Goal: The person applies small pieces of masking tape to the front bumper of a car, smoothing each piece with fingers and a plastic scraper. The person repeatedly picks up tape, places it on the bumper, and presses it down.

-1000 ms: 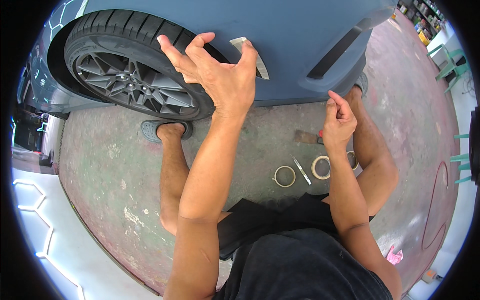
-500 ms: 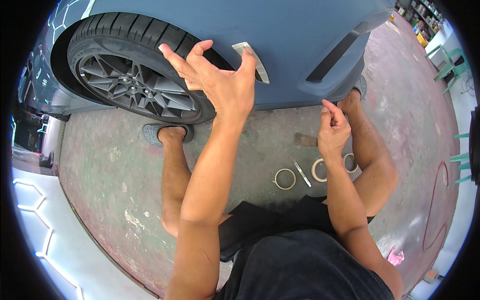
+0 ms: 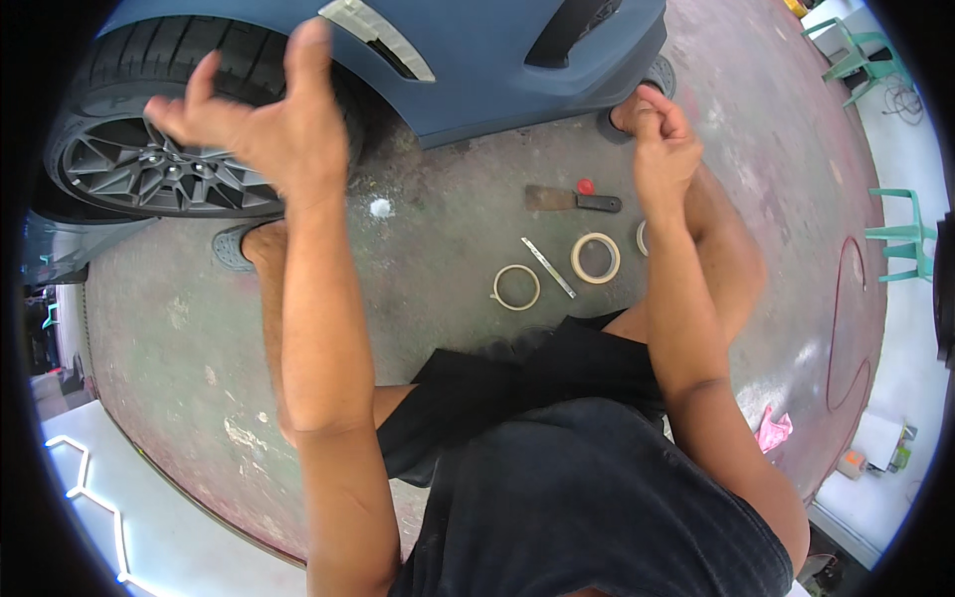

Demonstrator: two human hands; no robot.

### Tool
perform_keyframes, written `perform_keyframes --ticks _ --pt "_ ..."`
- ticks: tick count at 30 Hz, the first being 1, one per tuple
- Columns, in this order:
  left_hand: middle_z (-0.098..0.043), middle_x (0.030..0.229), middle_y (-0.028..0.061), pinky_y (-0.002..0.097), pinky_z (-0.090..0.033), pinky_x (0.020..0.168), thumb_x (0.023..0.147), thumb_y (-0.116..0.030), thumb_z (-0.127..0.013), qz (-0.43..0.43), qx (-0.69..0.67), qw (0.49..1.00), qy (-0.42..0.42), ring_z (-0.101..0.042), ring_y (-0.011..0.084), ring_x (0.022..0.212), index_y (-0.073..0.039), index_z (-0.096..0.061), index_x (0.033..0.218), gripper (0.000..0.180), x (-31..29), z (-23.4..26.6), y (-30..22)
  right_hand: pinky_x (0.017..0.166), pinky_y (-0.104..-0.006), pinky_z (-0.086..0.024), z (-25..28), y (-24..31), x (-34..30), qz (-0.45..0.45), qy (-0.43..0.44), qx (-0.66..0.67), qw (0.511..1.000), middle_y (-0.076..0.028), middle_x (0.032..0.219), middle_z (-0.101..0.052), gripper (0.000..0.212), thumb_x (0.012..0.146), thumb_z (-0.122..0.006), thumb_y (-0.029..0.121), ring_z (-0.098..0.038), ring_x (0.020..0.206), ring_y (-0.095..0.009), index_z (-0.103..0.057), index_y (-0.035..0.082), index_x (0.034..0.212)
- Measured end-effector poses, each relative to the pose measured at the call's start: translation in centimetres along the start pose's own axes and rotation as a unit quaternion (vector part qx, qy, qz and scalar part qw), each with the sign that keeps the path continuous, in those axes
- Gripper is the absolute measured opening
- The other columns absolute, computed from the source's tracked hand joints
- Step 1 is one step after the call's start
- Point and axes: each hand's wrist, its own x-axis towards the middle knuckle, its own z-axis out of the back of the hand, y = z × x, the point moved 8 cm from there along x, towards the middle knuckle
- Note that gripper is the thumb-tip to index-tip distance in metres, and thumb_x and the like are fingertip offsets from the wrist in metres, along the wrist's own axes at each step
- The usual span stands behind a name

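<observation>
My left hand (image 3: 264,129) is raised in front of the car's tyre (image 3: 119,65), fingers spread, slightly blurred, with nothing seen in it. Its thumb points up beside a pale tape strip (image 3: 363,25) stuck along a dark slot in the blue-grey bumper (image 3: 468,60). Further right, my right hand (image 3: 665,154) hovers over my right foot, with thumb and fingertips pinched together. Whatever they hold, if anything, is too small to make out.
On the floor lie a scraper (image 3: 552,199) with a dark handle, a red round piece (image 3: 586,186), a slim silvery stick (image 3: 548,268) and tape rolls (image 3: 575,261), one partly behind my right forearm. Green chairs (image 3: 900,234) stand at right; a pink cloth (image 3: 773,428) lies nearer.
The view has shifted, so the car sits further up and left. My left hand has drawn away from the tape strip's face. The scraper's handle and red piece have come into sight.
</observation>
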Motion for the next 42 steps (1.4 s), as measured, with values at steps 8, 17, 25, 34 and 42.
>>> perform_keyframes --ticks 8,17,25,34,42 --pt "-0.019 0.169 0.0136 0.0631 -0.031 0.116 0.089 -0.049 -0.074 0.236 0.400 0.866 -0.186 -0.017 0.0380 0.155 -0.009 -0.030 0.154 0.088 -4.8 20.3 24.2 0.078 -0.0422 -0.057 -1.0 -11.5 -6.9 0.003 0.369 -0.222 0.902 -0.022 0.086 -0.075 0.018 0.092 -0.063 0.013 -0.075 0.081 -0.033 -0.078 0.003 0.097" --pt "-0.050 0.147 0.0395 0.0464 -0.037 0.118 0.073 -0.080 -0.071 0.500 0.382 0.646 0.432 -0.047 0.0456 0.143 0.022 -0.049 0.140 0.124 -20.7 22.7 38.0 0.096 -0.0481 -0.055 -2.5 -22.8 -11.6 -0.092 0.443 -0.467 0.760 -0.024 0.112 -0.073 0.025 0.090 -0.065 0.018 -0.070 0.108 -0.039 -0.074 0.009 0.111" --pt "-0.055 0.142 0.0383 0.0474 -0.045 0.111 0.069 -0.071 -0.079 0.512 0.391 0.645 0.411 -0.057 0.0429 0.134 0.021 -0.046 0.142 0.122 -18.4 24.5 33.8 0.101 -0.0481 -0.048 -2.4 -21.5 -10.6 0.076 0.413 -0.586 0.693 -0.014 0.129 -0.063 0.058 0.082 -0.076 0.012 -0.060 0.123 -0.034 -0.057 0.014 0.136" --pt "-0.057 0.141 0.0363 0.0469 -0.048 0.108 0.069 -0.066 -0.081 0.532 0.378 0.647 0.394 -0.059 0.0421 0.132 0.019 -0.047 0.142 0.117 -18.2 24.3 31.5 0.097 -0.0495 -0.052 -3.4 -16.8 -10.5 0.076 0.553 -0.590 0.583 -0.022 0.136 -0.061 0.060 0.088 -0.072 0.025 -0.068 0.112 -0.039 -0.051 0.006 0.141" --pt "-0.055 0.145 0.0347 0.0484 -0.044 0.113 0.071 -0.066 -0.078 0.542 0.364 0.645 0.397 -0.055 0.0427 0.137 0.014 -0.046 0.146 0.115 -19.3 24.7 32.5 0.095 -0.0507 -0.055 -4.2 3.8 -9.1 0.166 0.534 -0.418 0.716 -0.025 0.131 -0.059 0.041 0.106 -0.051 0.024 -0.067 0.106 -0.044 -0.054 0.020 0.147"
